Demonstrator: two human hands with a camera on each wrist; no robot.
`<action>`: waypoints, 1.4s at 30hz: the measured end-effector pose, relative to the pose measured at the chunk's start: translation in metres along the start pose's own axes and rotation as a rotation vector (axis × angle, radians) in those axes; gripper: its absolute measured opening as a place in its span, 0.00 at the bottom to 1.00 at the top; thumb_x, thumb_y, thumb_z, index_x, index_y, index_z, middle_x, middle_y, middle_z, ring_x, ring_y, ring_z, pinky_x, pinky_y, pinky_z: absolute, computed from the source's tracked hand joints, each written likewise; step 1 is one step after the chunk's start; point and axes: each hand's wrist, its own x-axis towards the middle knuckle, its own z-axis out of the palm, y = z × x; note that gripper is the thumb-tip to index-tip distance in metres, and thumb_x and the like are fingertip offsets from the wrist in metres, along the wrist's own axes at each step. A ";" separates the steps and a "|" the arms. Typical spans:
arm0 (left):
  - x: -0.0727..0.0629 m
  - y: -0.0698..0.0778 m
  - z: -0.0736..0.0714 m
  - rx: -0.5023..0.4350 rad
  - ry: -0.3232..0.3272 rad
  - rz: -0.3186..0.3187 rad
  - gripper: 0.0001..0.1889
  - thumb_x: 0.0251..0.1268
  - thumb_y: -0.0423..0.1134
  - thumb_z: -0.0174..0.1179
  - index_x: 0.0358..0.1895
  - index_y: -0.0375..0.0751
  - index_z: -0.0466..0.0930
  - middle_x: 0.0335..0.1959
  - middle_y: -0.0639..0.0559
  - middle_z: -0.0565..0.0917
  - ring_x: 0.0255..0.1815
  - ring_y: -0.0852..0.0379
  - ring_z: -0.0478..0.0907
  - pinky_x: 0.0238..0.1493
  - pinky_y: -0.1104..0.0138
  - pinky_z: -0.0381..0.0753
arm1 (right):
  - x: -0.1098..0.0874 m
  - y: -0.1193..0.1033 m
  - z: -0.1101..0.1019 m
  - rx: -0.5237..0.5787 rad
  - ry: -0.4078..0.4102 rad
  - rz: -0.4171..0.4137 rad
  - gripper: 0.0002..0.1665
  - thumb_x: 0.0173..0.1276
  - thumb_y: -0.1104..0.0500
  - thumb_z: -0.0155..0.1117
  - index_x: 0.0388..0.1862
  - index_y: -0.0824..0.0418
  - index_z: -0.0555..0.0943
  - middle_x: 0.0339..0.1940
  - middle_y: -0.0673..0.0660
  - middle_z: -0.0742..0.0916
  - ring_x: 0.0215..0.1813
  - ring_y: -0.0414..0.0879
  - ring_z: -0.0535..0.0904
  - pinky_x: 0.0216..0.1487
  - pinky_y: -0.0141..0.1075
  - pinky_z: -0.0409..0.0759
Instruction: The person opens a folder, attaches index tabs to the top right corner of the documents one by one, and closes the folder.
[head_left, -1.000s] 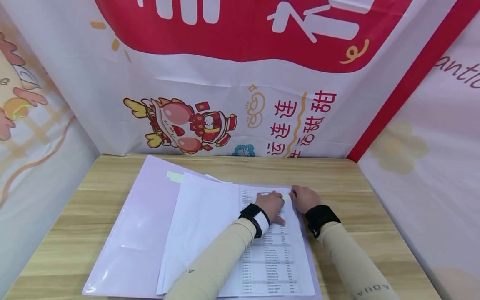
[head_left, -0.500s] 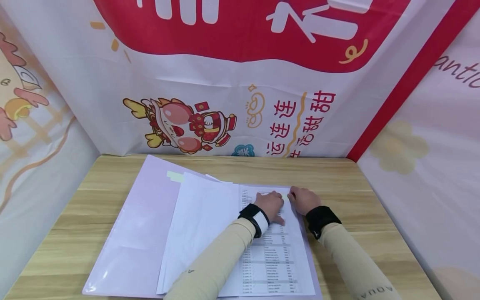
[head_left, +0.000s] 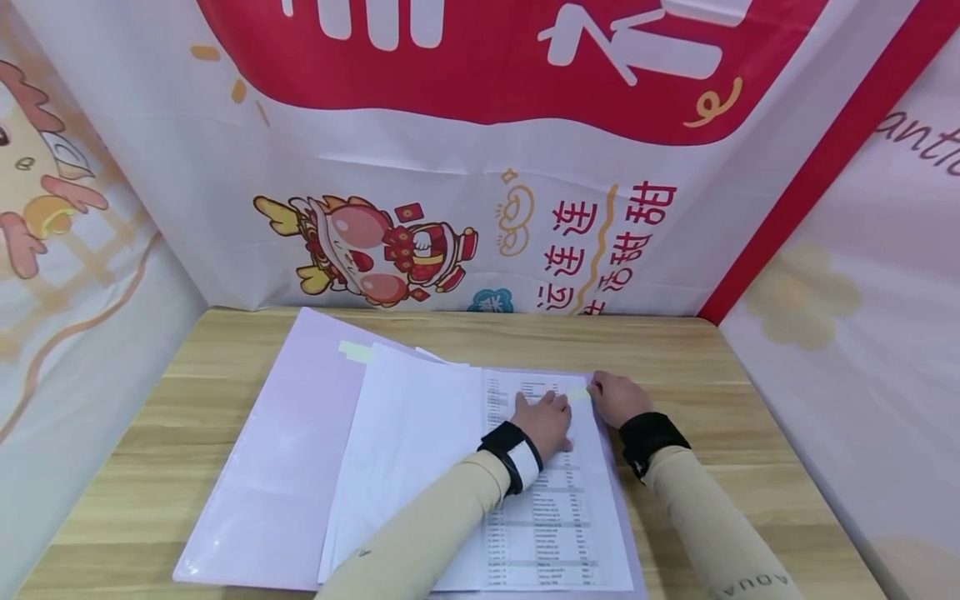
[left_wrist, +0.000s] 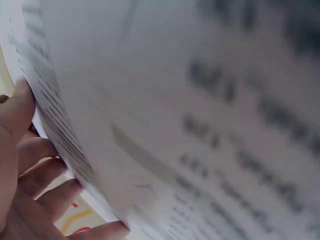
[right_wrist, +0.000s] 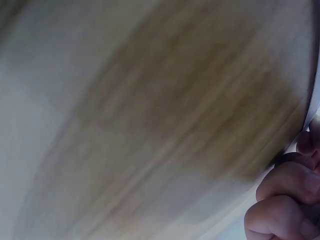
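A lilac folder [head_left: 281, 467] lies spread on the table, with white sheets inside it. On the right sheet, a printed list [head_left: 551, 533], rests my left hand [head_left: 542, 423]; its fingers are spread flat on the paper, and the left wrist view shows the fingertips [left_wrist: 117, 227] against the page. At that sheet's top right corner sits a pale yellow-green sticky tab [head_left: 577, 393]. My right hand [head_left: 621, 400], fingers curled, pinches the tab's outer end at the page edge. In the right wrist view its curled fingers [right_wrist: 280, 217] meet the folder's edge; the fingertips are partly hidden.
Pale green tabs [head_left: 355, 351] stick out by the blank left page [head_left: 416, 425]. A wooden table [head_left: 720, 433] carries the folder. A printed cloth [head_left: 420, 150] hangs behind it, with more cloth at both sides.
My right hand has shifted slightly outward, and more of the sticky tab shows. The left hand's fingers have moved a little on the page. The head view has shifted slightly.
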 end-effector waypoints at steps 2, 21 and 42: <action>-0.008 0.004 -0.004 0.029 0.002 -0.006 0.30 0.70 0.59 0.61 0.69 0.48 0.77 0.70 0.55 0.75 0.73 0.55 0.68 0.63 0.44 0.75 | 0.001 0.000 0.001 0.001 0.000 0.012 0.10 0.77 0.57 0.58 0.37 0.61 0.79 0.29 0.58 0.84 0.30 0.53 0.78 0.34 0.49 0.77; -0.071 0.034 0.004 -0.001 -0.058 -0.041 0.47 0.54 0.76 0.61 0.73 0.50 0.73 0.75 0.50 0.71 0.75 0.49 0.66 0.62 0.38 0.73 | 0.002 -0.001 0.003 -0.009 -0.011 0.049 0.10 0.77 0.57 0.59 0.41 0.62 0.81 0.31 0.59 0.86 0.30 0.53 0.78 0.34 0.48 0.77; -0.120 0.060 0.000 -0.062 -0.146 -0.154 0.57 0.42 0.83 0.59 0.73 0.49 0.72 0.74 0.45 0.71 0.75 0.45 0.66 0.57 0.32 0.72 | -0.037 -0.003 -0.016 0.271 -0.078 0.097 0.25 0.82 0.46 0.51 0.28 0.60 0.77 0.22 0.54 0.76 0.26 0.47 0.73 0.30 0.38 0.68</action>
